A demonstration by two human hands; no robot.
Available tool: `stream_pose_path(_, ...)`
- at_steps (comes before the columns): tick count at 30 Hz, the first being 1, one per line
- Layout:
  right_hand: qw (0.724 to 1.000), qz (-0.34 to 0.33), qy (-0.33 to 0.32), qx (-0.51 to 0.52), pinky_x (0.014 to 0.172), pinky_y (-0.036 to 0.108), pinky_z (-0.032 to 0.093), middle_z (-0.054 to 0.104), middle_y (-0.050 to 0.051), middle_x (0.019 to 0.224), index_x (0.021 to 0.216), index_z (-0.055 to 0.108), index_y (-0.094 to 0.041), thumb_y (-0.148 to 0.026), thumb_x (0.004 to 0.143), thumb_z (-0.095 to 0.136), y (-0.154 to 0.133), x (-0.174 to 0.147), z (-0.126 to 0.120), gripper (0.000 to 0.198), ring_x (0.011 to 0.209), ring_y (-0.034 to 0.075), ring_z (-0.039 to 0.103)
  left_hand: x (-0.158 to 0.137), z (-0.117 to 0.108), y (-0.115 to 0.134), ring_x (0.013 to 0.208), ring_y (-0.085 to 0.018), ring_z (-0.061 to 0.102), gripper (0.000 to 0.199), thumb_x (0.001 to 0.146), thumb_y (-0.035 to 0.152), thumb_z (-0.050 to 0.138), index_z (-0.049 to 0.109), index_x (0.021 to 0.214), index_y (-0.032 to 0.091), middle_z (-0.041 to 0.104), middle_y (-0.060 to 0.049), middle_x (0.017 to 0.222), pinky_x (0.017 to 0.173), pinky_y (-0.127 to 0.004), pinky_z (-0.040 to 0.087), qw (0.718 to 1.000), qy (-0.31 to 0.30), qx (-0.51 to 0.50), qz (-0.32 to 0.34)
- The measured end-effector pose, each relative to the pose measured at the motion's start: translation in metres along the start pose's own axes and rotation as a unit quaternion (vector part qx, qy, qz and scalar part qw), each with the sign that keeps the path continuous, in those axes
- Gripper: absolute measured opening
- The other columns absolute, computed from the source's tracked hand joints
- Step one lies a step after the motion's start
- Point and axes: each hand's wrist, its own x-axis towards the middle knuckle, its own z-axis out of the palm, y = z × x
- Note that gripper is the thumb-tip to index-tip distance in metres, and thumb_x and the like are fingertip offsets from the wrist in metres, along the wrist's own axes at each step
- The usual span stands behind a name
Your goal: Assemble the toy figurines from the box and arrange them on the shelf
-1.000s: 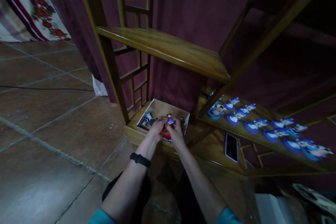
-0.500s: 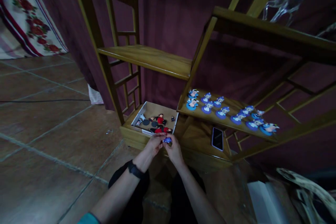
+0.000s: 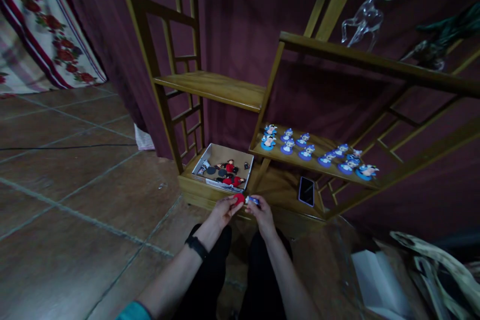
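Between the thumb and fingers of my left hand (image 3: 225,210) is a flat red disc, like a figurine base (image 3: 239,199). My right hand (image 3: 263,214) pinches a small purple-and-white figurine (image 3: 252,200) close beside the disc. Both hands are in front of a shallow cardboard box (image 3: 240,155) on the lower shelf. Inside it lie red-and-black figurines (image 3: 233,180), dark round bases (image 3: 211,170) and a few whitish pieces. Several purple figurines (image 3: 287,146) stand on round bases on the raised shelf to the right, with pink-and-blue ones (image 3: 268,142) at its ends.
A phone (image 3: 306,191) lies on the lower shelf at right. The wooden shelf unit (image 3: 210,85) stands before a dark red curtain. Glass horse figure (image 3: 363,22) on the top shelf. A white box (image 3: 378,280) and bags sit on the floor at right.
My hands have moved apart slightly; the red disc now shows in the left and the purple figurine in the right. The view has shifted a little to the right.
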Motion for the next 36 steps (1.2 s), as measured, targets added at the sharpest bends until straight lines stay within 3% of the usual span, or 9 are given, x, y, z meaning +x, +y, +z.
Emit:
stream_pose_path(4, 0.999, 0.031, 0.005, 0.042, 0.072, 0.030, 0.054, 0.062, 0.000, 0.082, 0.091, 0.060, -0.020, -0.032, 0.063, 0.069, 0.001, -0.001, -0.005, 0.031, 0.070, 0.012, 0.060, 0.002, 0.005, -0.002, 0.059, -0.014, 0.063, 0.017, 0.068, -0.005, 0.056, 0.059, 0.067, 0.012, 0.064, -0.006, 0.066, 0.061, -0.027, 0.055, 0.998, 0.013, 0.020, 0.052)
stream_pose_path(7, 0.998, 0.034, 0.021, 0.051, 0.073, 0.032, 0.054, 0.062, 0.000, 0.081, 0.093, 0.060, -0.019, -0.031, 0.062, 0.069, 0.003, 0.002, -0.008, 0.035, 0.069, 0.012, 0.061, 0.005, 0.007, -0.002, 0.060, -0.014, 0.063, 0.019, 0.067, -0.006, 0.054, 0.060, 0.069, 0.012, 0.065, -0.006, 0.066, 0.063, -0.028, 0.055, 0.998, 0.003, 0.029, 0.051)
stream_pose_path(13, 0.999, 0.012, 0.047, -0.012, 0.060, 0.030, 0.056, 0.061, -0.002, 0.075, 0.091, 0.058, -0.019, -0.033, 0.059, 0.069, 0.014, 0.012, -0.004, 0.036, 0.059, 0.011, 0.060, 0.008, 0.006, -0.009, 0.060, -0.013, 0.063, 0.021, 0.066, -0.006, 0.056, 0.062, 0.077, 0.011, 0.065, -0.006, 0.069, 0.067, -0.028, 0.054, 0.996, -0.041, 0.065, 0.039)
stream_pose_path(24, 0.991, -0.014, 0.078, -0.107, 0.061, 0.029, 0.055, 0.065, 0.003, 0.085, 0.098, 0.058, -0.018, -0.031, 0.064, 0.061, 0.032, 0.025, -0.011, 0.037, 0.072, 0.017, 0.063, 0.010, 0.006, -0.016, 0.068, -0.015, 0.065, 0.021, 0.065, -0.005, 0.055, 0.066, 0.080, 0.007, 0.068, -0.009, 0.074, 0.071, -0.030, 0.053, 0.988, -0.115, 0.089, 0.047)
stream_pose_path(36, 0.973, -0.039, 0.083, -0.210, 0.056, 0.026, 0.054, 0.065, 0.005, 0.090, 0.098, 0.058, -0.017, -0.032, 0.067, 0.057, 0.031, 0.024, -0.012, 0.035, 0.071, 0.016, 0.063, 0.016, 0.004, -0.018, 0.066, -0.014, 0.064, 0.014, 0.066, 0.001, 0.063, 0.067, 0.078, 0.008, 0.068, -0.008, 0.073, 0.071, -0.028, 0.053, 0.988, -0.088, 0.112, 0.055)
